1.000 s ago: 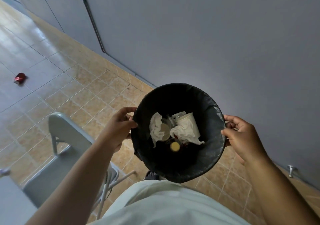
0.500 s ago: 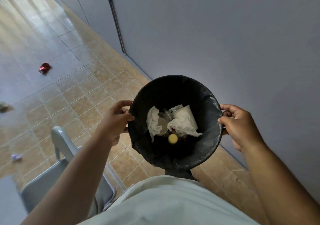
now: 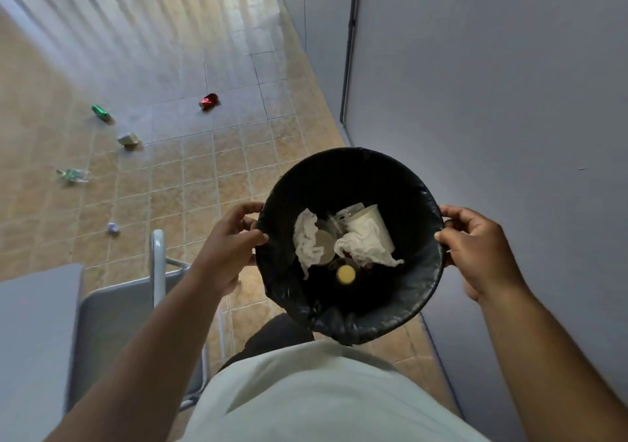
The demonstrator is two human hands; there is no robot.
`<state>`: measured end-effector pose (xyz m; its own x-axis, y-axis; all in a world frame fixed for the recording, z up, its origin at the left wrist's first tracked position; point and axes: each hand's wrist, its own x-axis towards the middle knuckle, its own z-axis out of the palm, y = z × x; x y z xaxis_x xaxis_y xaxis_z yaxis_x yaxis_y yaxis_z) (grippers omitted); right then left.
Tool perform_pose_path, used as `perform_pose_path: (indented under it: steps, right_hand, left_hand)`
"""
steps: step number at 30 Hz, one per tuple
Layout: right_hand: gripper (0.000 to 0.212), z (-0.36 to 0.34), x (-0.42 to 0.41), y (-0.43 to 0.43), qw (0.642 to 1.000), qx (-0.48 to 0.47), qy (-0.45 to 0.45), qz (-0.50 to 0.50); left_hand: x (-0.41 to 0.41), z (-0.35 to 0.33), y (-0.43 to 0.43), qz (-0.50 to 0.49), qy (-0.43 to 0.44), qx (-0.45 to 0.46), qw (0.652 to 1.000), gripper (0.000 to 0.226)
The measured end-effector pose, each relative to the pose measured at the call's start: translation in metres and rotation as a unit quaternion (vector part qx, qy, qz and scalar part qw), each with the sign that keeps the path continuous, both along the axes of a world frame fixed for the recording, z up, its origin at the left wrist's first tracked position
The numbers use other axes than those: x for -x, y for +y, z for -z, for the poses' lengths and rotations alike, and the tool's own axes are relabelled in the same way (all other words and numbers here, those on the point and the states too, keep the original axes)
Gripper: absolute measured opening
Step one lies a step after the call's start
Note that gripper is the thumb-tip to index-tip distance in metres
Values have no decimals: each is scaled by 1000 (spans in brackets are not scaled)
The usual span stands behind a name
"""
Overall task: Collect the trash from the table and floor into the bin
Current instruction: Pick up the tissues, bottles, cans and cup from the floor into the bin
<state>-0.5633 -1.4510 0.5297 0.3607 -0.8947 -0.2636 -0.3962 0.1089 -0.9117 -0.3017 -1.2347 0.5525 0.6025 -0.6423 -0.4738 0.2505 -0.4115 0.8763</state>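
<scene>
Black bin (image 3: 424, 292): lined with a dark bag and held up in front of the person's chest, above the tiled floor (image 3: 204, 176) and close to the grey wall (image 3: 509, 101).
Left hand (image 3: 227, 251): grips the bin's left rim, fingers and thumb curled round the edge.
Right hand (image 3: 479, 254): grips the right rim the same way.
Inside the bin: a crumpled white tissue (image 3: 307, 241) lies on the left. A white paper cup (image 3: 372, 227) lies on its side to the right, with a second tissue draped over it. A round yellow cap (image 3: 345, 274) sits just below them.
Trash on the floor: a red can (image 3: 208, 101) lies farthest off. A green can (image 3: 100, 112) is well to its left, with a pale crumpled piece (image 3: 128, 139) near it. Closer in are a clear-and-green wrapper (image 3: 72, 174) and a small paper ball (image 3: 113, 227).
Chair (image 3: 115, 312): grey, left of the left forearm, with the paper ball just beyond it.
Bench (image 3: 30, 339): a grey corner at the lower left, beside the chair.
</scene>
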Motion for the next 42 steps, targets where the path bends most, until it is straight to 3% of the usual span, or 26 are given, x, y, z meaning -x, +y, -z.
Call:
perform_pose_path:
  steps: [13, 25, 42]
  right_hand:
    - [33, -3, -191, -91, 994, 0, 22, -109]
    - [34, -14, -372, -154, 986, 44, 47, -154]
    - [32, 3, -659, -213, 936, -32, 30, -349]
  left_hand:
    - [-140, 14, -55, -121, 26, 31, 992, 42]
    - [-301, 19, -106, -145, 4, 19, 989, 44]
    - [-472, 34, -115, -347, -14, -16, 937, 46]
